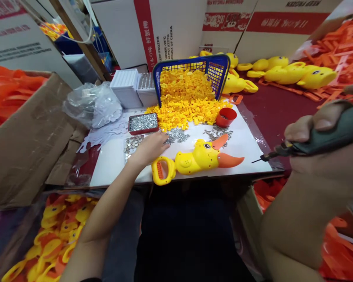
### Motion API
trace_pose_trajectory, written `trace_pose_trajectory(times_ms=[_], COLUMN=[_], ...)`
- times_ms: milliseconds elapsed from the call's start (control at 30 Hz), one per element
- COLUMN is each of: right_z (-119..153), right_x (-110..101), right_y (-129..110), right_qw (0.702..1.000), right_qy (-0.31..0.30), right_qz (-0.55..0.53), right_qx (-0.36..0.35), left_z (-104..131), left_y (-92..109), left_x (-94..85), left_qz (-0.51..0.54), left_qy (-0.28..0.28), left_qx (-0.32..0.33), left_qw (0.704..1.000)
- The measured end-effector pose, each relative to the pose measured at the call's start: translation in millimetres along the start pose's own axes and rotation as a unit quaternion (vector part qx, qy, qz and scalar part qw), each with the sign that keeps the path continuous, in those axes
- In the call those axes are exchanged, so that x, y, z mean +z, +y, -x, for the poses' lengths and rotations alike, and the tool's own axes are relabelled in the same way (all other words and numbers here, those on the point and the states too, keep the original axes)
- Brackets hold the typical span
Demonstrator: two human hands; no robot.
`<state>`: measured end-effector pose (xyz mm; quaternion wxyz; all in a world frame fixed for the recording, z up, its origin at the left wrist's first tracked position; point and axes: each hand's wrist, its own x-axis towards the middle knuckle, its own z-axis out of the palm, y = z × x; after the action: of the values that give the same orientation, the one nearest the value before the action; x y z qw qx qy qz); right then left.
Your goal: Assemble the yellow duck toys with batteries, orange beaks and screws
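Beside loose screws [178,136], the left hand [152,147] stretches palm-down, grip unclear; the right hand [314,123] clasps a screwdriver [338,125].

The green power screwdriver [338,127] is cut off at its rear by the right edge, and the right hand [325,118] around it is blurred; whether the left hand [151,148] pinches any small silvery parts [178,136] cannot be told; yellow pieces [188,86] hide much of the blue basket's [226,70] inside; the cardboard box [20,156] leaves at the left edge, the duck toys [59,235] at the bottom.
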<state>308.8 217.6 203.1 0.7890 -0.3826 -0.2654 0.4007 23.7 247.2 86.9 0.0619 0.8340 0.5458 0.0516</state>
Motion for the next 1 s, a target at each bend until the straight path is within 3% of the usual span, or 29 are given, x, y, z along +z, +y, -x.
trace_pose_trajectory(times_ms=[233, 367, 533, 700, 800, 900, 1000], right_z=[-10.3, -7.3, 1.8, 2.9, 4.9, 12.7, 24.7], right_x=[-17.0, -11.3, -2.8, -1.6, -1.4, -1.5, -0.9], right_y=[15.0, 17.2, 12.5, 11.5, 12.8, 13.8, 13.8], right_qw=[0.991, 0.984, 0.983, 0.982, 0.982, 0.982, 0.977], right_qy=[-0.072, -0.132, -0.133, -0.131, -0.139, -0.158, -0.203], right_qz=[0.03, 0.046, 0.054, 0.053, 0.046, 0.027, -0.013], right_qx=[-0.105, -0.111, -0.112, -0.121, -0.121, -0.1, -0.063], left_z=[2.4, 3.1, 3.3, 12.2, 26.3, 41.7, 49.6], left_y=[8.3, 1.4, -5.5, -0.7, 20.8, 59.3, 102.8], left_x=[0.6, 0.7, -0.6, -4.4, -7.2, -4.6, 7.2], left_qz=[-0.018, 0.004, 0.044, 0.111, 0.138, 0.2, 0.302], left_qy=[0.015, 0.045, 0.109, 0.213, 0.281, 0.355, 0.367], left_qx=[0.0, 0.006, 0.011, 0.005, 0.035, 0.081, 0.092], left_qw=[1.0, 0.999, 0.993, 0.971, 0.949, 0.91, 0.875])
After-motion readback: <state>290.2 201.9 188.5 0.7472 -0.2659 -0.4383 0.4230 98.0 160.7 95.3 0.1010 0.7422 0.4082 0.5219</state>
